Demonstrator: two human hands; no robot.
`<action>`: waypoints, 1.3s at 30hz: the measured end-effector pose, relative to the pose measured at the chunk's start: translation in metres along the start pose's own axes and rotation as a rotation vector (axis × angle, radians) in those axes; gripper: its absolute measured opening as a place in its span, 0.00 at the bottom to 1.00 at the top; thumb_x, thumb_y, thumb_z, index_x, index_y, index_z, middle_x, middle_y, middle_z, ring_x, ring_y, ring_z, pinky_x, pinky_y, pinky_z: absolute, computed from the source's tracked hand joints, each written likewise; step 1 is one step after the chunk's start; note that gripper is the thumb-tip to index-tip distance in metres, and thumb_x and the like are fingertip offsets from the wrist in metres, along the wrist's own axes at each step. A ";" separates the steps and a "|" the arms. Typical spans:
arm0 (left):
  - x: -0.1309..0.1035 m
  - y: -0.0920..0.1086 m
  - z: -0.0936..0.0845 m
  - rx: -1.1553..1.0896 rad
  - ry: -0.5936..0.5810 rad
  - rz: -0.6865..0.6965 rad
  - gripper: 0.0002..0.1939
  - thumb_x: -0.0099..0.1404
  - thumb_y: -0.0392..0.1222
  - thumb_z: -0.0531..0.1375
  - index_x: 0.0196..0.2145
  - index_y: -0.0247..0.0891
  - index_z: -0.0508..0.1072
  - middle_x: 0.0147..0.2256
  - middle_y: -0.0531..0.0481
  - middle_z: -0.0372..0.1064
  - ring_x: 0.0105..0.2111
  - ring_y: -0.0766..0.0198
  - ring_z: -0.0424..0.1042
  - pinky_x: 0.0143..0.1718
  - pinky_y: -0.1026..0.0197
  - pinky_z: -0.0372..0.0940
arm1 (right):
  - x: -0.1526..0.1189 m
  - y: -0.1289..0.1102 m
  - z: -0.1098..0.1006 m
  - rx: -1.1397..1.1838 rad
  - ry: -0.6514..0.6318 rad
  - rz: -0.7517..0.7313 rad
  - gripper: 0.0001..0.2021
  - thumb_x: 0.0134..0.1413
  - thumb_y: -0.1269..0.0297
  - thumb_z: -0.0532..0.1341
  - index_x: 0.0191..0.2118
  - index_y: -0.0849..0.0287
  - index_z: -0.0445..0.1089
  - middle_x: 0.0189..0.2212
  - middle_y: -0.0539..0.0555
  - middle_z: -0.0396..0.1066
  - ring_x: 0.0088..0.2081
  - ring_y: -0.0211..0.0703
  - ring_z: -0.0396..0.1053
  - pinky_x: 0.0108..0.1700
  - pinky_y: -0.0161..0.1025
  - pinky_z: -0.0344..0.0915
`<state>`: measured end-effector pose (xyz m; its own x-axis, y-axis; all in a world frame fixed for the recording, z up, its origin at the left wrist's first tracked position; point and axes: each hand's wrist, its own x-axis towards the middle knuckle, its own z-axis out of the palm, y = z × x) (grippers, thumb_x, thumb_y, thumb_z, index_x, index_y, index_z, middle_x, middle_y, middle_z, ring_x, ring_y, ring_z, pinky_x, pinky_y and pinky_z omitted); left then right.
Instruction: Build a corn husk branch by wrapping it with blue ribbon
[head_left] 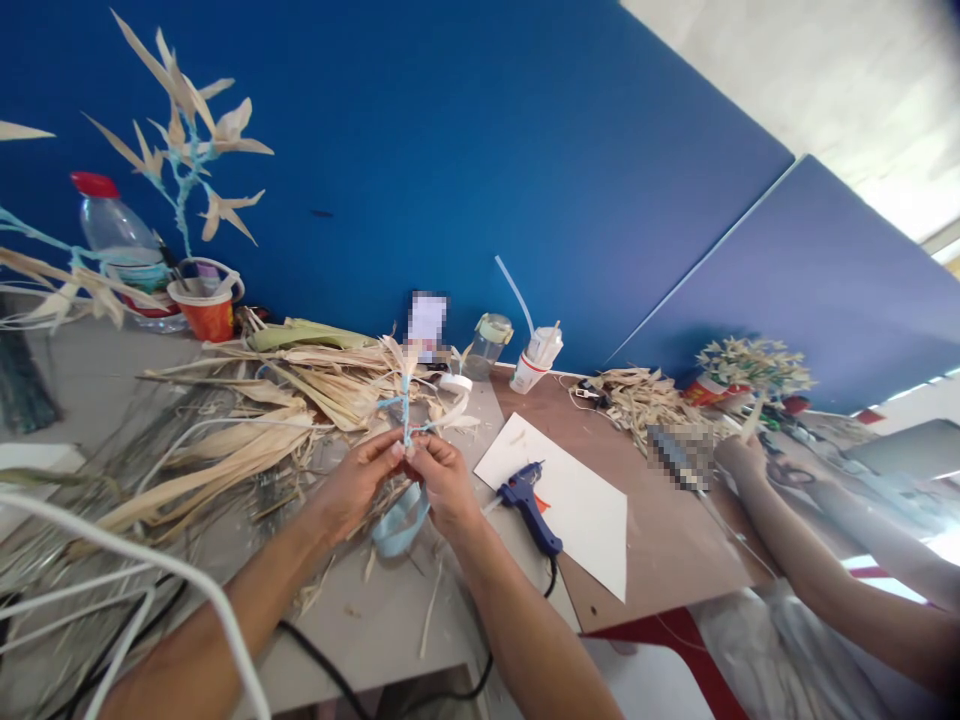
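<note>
Your left hand (358, 478) and right hand (442, 478) pinch the base of a blue-wrapped husk stem (406, 408) rising between them. Blue ribbon (399, 520) loops beneath, half hidden; fingertips overlap, exact grip unclear.

A single head-worn camera looks forward and down from close above the table (375, 620), tilted so the blue wall (450, 150) slants. The person's own hands sit near, centre-frame; no second view exists.
</note>
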<state>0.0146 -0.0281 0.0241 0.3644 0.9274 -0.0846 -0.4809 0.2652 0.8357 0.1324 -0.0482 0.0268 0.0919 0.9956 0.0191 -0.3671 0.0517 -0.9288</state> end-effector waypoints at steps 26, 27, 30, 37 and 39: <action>0.007 -0.004 -0.010 -0.149 0.046 -0.060 0.10 0.47 0.35 0.73 0.28 0.36 0.78 0.31 0.50 0.75 0.33 0.67 0.72 0.38 0.66 0.68 | -0.002 0.001 -0.002 -0.496 0.089 -0.185 0.08 0.47 0.61 0.61 0.24 0.60 0.73 0.22 0.49 0.68 0.27 0.39 0.64 0.32 0.35 0.61; 0.007 -0.003 -0.010 -0.132 0.046 -0.053 0.10 0.47 0.36 0.73 0.28 0.36 0.79 0.31 0.50 0.75 0.33 0.67 0.72 0.38 0.66 0.68 | -0.002 0.002 -0.003 -0.547 0.098 -0.225 0.09 0.49 0.61 0.60 0.25 0.59 0.73 0.23 0.49 0.69 0.28 0.39 0.65 0.34 0.35 0.62; 0.007 -0.001 -0.011 -0.076 0.036 -0.047 0.11 0.48 0.39 0.73 0.29 0.36 0.79 0.31 0.50 0.75 0.33 0.67 0.72 0.37 0.66 0.68 | -0.006 0.004 -0.003 -0.680 0.078 -0.328 0.10 0.54 0.63 0.58 0.28 0.59 0.74 0.24 0.50 0.70 0.29 0.41 0.67 0.35 0.36 0.62; 0.006 0.004 -0.008 -0.023 0.030 -0.067 0.15 0.45 0.46 0.75 0.28 0.36 0.79 0.29 0.49 0.75 0.30 0.66 0.70 0.33 0.66 0.66 | -0.010 0.003 -0.002 -0.884 0.025 -0.438 0.10 0.57 0.66 0.57 0.29 0.59 0.73 0.28 0.54 0.73 0.32 0.44 0.69 0.36 0.37 0.62; 0.006 0.003 -0.007 0.012 0.052 -0.049 0.16 0.45 0.47 0.75 0.29 0.35 0.80 0.28 0.50 0.75 0.30 0.67 0.70 0.33 0.67 0.66 | -0.010 0.003 -0.003 -0.957 0.025 -0.403 0.10 0.57 0.66 0.57 0.27 0.59 0.73 0.26 0.54 0.72 0.30 0.44 0.68 0.35 0.38 0.61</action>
<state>0.0097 -0.0201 0.0218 0.3450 0.9260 -0.1530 -0.4536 0.3072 0.8366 0.1330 -0.0583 0.0229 0.0679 0.9157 0.3960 0.5823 0.2859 -0.7610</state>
